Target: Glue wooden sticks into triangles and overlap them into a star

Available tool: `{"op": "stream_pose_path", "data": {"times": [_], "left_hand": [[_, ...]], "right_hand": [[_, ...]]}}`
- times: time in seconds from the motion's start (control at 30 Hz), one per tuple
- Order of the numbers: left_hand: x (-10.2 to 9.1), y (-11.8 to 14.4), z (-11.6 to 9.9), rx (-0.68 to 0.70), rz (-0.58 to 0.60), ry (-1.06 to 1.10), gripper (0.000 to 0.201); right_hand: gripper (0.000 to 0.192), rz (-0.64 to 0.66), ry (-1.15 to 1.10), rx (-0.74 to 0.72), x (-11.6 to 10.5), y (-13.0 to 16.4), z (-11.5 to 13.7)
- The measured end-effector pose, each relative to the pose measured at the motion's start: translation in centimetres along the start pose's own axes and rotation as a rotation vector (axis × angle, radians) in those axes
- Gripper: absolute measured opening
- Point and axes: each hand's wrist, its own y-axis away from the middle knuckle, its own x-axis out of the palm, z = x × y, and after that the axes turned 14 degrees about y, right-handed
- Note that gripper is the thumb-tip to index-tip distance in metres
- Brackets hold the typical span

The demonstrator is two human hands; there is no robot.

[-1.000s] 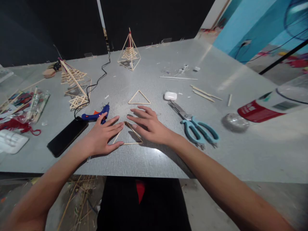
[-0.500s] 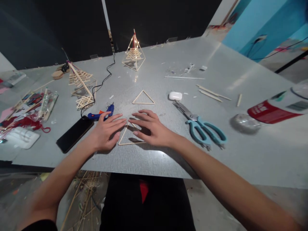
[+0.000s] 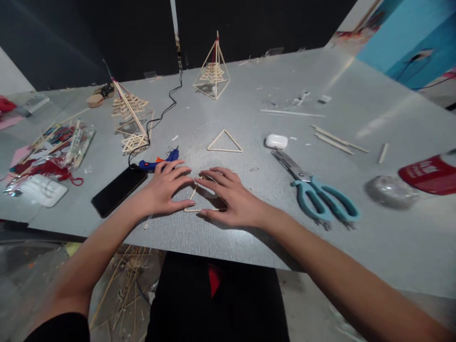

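Where the two hands meet near the front edge of the grey table (image 3: 249,247), a small stick triangle (image 3: 198,202) lies flat on the surface, partly hidden under the fingers. The left hand (image 3: 162,190) rests palm down on the triangle's left side, fingers spread and stretched out flat, thumb laid along the bottom stick. The right hand (image 3: 233,199) covers the right side in the same way, fingers extended and slightly fanned, its fingertips nearly meeting those of the left hand over the top corner. Neither hand is closed around anything; both press flat.

Just beyond the fingertips lies a second stick triangle (image 3: 224,141), apart from the hands. Beside the left fingertips sits a blue glue gun (image 3: 158,163), its black cord (image 3: 160,116) running away across the table, and next to the left wrist lies a black phone (image 3: 119,190). To the right of the right hand lie teal-handled scissors (image 3: 320,194), with a white earbud case (image 3: 276,141) just past their blades. Farther off stand stick pyramids (image 3: 213,71).
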Motion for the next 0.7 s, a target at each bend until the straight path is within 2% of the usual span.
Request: {"op": "stream_pose_path", "data": {"times": [0.1, 0.27, 0.7], "left_hand": [[0.15, -0.05, 0.17, -0.011, 0.017, -0.004, 0.06], [0.26, -0.02, 0.27, -0.021, 0.033, -0.005, 0.065], [0.46, -0.03, 0.5, -0.049, 0.043, 0.023, 0.075]], "right_hand": [[0.085, 0.024, 0.014, 0.021, 0.14, -0.02, -0.02], [0.094, 0.081, 0.039, 0.047, 0.18, -0.05, 0.06], [0.088, 0.14, 0.178, 0.002, 0.17, -0.25, 0.56]]}}
